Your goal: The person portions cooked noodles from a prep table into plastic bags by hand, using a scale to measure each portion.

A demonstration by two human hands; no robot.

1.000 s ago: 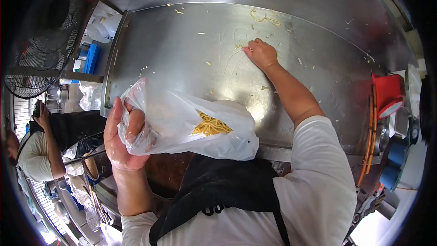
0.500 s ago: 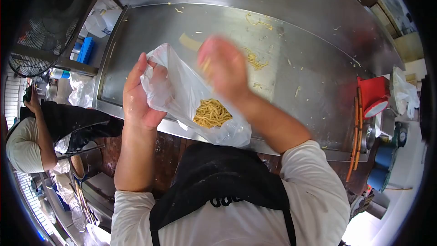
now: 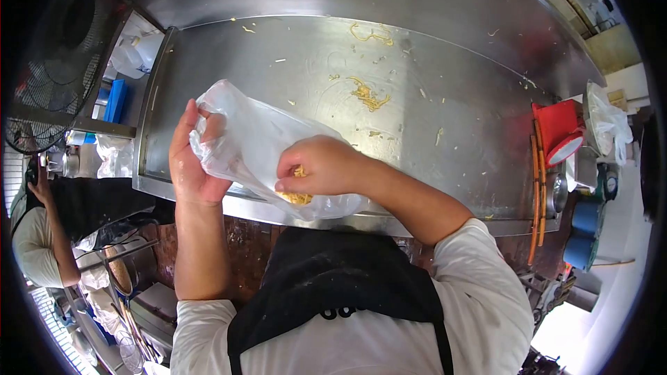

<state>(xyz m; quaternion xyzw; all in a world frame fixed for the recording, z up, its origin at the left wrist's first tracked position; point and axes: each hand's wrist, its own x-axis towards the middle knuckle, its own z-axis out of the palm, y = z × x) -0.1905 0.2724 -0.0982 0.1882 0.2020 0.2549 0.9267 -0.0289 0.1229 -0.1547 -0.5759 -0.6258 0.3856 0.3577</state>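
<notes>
A clear plastic bag (image 3: 253, 121) hangs from my left hand (image 3: 194, 170), which grips its rim with some fingers inside the opening. Yellow noodles (image 3: 297, 198) lie in the lower part of the bag, near the table's front edge. My right hand (image 3: 321, 165) is at the noodles, its fingers curled with yellow strands showing between them. The palm side of this hand is hidden, and so are most of the noodles beneath it. Beyond the bag, a small tangle of noodle scraps (image 3: 368, 95) rests on the metal table (image 3: 229, 62).
More noodle strands (image 3: 373, 35) lie farther back. At right are a red container (image 3: 556, 125), long wooden sticks (image 3: 536, 187) and blue containers (image 3: 582, 229). A fan (image 3: 48, 76) stands at upper left, and another person (image 3: 45, 236) is at the left.
My right hand has come down from above the table to the noodles at the bag. The bag and my left hand have shifted slightly left in view. A pale strip on the table no longer shows.
</notes>
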